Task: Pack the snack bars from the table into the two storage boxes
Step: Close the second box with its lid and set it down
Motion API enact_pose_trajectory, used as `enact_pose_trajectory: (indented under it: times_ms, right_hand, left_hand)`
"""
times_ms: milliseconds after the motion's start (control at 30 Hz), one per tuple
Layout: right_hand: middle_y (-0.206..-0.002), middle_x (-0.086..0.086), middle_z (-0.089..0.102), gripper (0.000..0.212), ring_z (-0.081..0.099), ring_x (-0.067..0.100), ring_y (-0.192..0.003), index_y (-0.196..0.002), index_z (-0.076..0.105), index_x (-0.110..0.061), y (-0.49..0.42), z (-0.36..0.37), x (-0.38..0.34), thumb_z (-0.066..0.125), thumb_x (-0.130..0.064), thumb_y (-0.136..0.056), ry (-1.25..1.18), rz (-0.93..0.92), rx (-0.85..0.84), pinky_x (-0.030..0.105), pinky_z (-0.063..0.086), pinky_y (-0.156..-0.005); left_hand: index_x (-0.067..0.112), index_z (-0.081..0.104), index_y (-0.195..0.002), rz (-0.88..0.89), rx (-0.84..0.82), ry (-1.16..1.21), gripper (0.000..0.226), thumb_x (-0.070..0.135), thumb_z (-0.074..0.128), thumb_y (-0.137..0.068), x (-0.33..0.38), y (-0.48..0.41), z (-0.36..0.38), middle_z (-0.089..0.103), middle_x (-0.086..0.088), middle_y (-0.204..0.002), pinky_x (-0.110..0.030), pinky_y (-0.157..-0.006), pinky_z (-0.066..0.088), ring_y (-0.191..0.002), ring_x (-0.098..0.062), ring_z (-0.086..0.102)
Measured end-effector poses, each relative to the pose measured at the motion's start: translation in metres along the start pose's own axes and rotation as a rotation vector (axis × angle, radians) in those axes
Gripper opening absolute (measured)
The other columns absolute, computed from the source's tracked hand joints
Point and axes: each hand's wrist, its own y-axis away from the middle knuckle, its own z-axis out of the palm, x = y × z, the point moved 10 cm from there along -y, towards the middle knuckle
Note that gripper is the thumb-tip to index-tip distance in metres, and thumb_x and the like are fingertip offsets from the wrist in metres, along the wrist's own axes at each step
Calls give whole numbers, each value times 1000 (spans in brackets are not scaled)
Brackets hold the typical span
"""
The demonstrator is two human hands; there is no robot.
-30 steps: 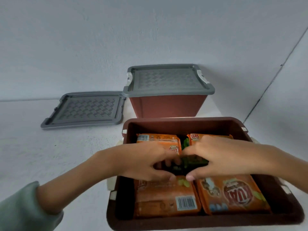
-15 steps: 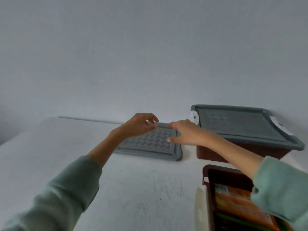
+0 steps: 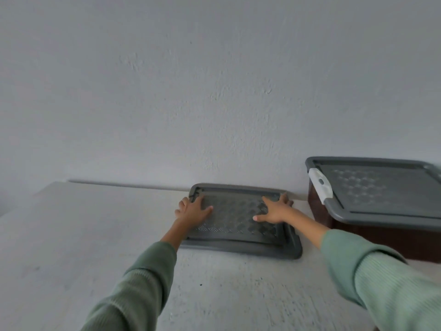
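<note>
Both hands, left hand (image 3: 193, 209) and right hand (image 3: 274, 211), are laid open on the loose grey lid (image 3: 238, 223) at centre frame (not yet gripped); right of it one storage box (image 3: 372, 237) is already lidded, so closing seems left.

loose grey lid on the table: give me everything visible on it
The loose grey lid is a flat rectangular panel, apparently dark grey plastic, with rounded corners, a raised rim and a recessed centre moulded in a woven diamond pattern. It lies flat on the white table, far edge close to the wall, left of the closed brown box. The left hand rests on its left part and the right hand on its right, fingers spread toward the far corners. No latches visible on it.
</note>
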Motion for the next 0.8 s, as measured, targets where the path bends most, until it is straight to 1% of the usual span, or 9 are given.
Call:
enact_pose_trajectory:
  times_ms: [100, 167, 267, 400, 467, 533, 600, 733, 800]
  right_hand:
    - [-146, 32, -26, 91, -7, 53, -137, -148, -5, -25, -2, 10, 9, 50, -59, -84, -83, 63, -29, 54, 9, -115]
    - [-147, 33, -22, 89, -7, 51, -138, -149, 2, -23, -3, 12, 7, 55, -53, -84, -131, 77, -18, 51, 10, -114]
    - [-151, 31, -3, 83, -3, 48, -139, -145, 24, -13, 1, 10, 4, 66, -44, -80, -203, 106, 0, 46, 15, -114]
    - [-148, 20, 22, 87, 23, 35, -135, -141, 33, -9, 14, 7, 7, 75, -40, -72, -295, 145, 30, 40, 28, -111]
    - [-144, 19, 28, 84, 30, 32, -129, -139, 36, -9, 25, 3, 7, 76, -39, -71, -316, 143, 63, 36, 32, -107]
    - [-141, 19, 27, 76, 30, 32, -126, -137, 37, -12, 42, -10, 5, 72, -40, -76, -294, 127, 114, 32, 33, -101]
    - [-142, 18, 25, 74, 27, 33, -126, -138, 37, -14, 62, -29, -1, 70, -40, -78, -297, 84, 162, 32, 33, -100]
    - [-144, 18, 23, 75, 25, 34, -130, -141, 34, -16, 116, -68, -17, 70, -36, -79, -331, -69, 236, 35, 29, -105]
    - [-147, 17, 19, 74, 19, 35, -134, -142, 33, -14, 151, -87, -17, 70, -33, -79, -349, -145, 299, 38, 25, -108]
  left_hand:
    - [30, 13, -146, 7, 21, -83, 65, 54, 37, -91, -2, -4, 9, 9, -20, -151, -49, -112, 14, -141, -35, 9]
    - [28, 14, -146, 3, 41, -76, 66, 53, 38, -91, -1, -2, 9, 9, -19, -152, -49, -113, 14, -141, -35, 9]
    - [23, 21, -145, 8, 63, -51, 64, 49, 43, -91, 3, 3, 5, 17, -20, -150, -47, -110, 21, -138, -37, 17]
    - [19, 37, -137, -74, 100, -21, 55, 44, 47, -89, -4, 16, -2, 31, -18, -141, -44, -104, 28, -130, -36, 27]
    - [18, 44, -131, -131, 103, 45, 50, 42, 50, -88, -9, 26, -7, 34, -17, -138, -43, -103, 29, -128, -35, 30]
    - [17, 47, -129, -158, 135, 115, 49, 41, 53, -87, -10, 39, -20, 36, -17, -137, -42, -102, 30, -127, -34, 31]
    - [18, 48, -128, -168, 192, 164, 50, 41, 56, -85, -11, 56, -41, 36, -17, -135, -42, -102, 29, -126, -35, 31]
    - [21, 50, -129, -192, 318, 215, 53, 42, 60, -82, -10, 103, -95, 37, -18, -136, -45, -104, 26, -127, -37, 30]
    - [21, 51, -128, -184, 374, 240, 53, 42, 62, -81, 0, 133, -117, 37, -19, -136, -47, -105, 25, -128, -38, 29]
